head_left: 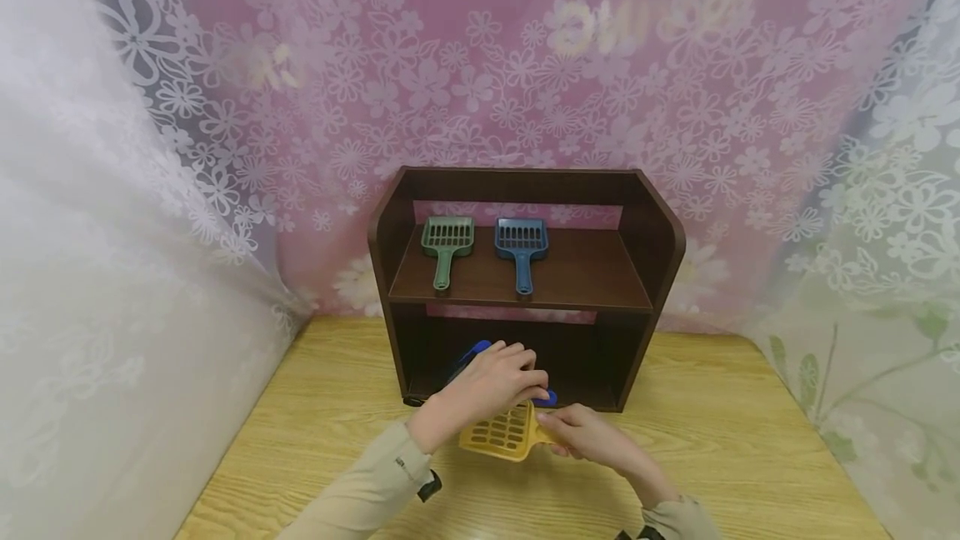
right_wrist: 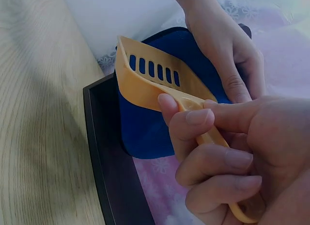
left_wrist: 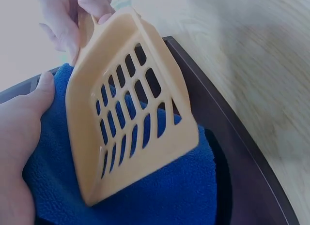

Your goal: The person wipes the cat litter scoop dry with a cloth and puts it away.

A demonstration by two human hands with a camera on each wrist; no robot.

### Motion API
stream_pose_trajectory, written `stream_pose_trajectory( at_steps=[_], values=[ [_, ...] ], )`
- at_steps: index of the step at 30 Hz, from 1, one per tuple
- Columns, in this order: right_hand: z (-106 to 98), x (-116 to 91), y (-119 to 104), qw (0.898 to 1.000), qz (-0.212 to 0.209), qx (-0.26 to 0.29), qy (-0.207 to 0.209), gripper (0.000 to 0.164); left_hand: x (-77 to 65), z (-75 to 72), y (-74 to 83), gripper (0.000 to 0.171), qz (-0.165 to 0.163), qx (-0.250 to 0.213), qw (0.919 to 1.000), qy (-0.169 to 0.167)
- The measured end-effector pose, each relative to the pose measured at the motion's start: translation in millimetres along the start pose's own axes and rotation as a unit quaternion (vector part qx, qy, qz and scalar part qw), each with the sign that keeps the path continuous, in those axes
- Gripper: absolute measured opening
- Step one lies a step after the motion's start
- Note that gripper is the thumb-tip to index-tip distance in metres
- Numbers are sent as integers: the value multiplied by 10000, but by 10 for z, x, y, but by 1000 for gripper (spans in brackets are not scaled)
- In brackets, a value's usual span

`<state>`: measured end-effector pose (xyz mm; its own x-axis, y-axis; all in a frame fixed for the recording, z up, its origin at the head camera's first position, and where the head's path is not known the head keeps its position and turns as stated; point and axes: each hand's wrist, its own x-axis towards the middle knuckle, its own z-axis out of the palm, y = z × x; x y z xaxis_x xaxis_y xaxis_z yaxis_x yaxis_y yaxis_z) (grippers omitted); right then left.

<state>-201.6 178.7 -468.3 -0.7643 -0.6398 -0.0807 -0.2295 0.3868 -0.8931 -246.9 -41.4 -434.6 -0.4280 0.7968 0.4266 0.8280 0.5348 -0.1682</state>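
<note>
A yellow litter scoop [head_left: 504,432] with a slotted bed is gripped by its handle in my right hand [head_left: 588,437], held tilted in front of the shelf. My left hand [head_left: 491,386] holds a blue fleecy pad with a dark edge [left_wrist: 160,196] at the lower compartment, its thumb on the near side of the pad; the other fingers are partly hidden behind it. The scoop overlaps the pad in both wrist views, and the pad shows through its slots. On the upper board lie a green litter scoop [head_left: 447,236] and a blue litter scoop [head_left: 522,238], handles toward me.
The dark brown two-tier shelf [head_left: 637,348] stands on a wood-grain table [head_left: 720,415], its side panels rising beside both compartments. Behind it hangs a pink flowered curtain [head_left: 450,65], and pale curtains [head_left: 112,290] flank the table on both sides.
</note>
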Motion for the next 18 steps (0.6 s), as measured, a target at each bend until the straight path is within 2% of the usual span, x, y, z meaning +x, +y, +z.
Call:
stream_pose_trajectory(
  at_steps=[6,12,18],
  values=[
    [-9,18,-4,9999,11,-19,120,48,-64,-2,-117,22,-291,-118,9995,-94],
    [-70,-40,35,9995,177,115,226,46,-209,-4,-279,20,-518,-389,9979,80],
    [-126,-89,56,9990,292,203,278,47,-307,-35,-345,21,-843,-724,9938,89]
  ],
)
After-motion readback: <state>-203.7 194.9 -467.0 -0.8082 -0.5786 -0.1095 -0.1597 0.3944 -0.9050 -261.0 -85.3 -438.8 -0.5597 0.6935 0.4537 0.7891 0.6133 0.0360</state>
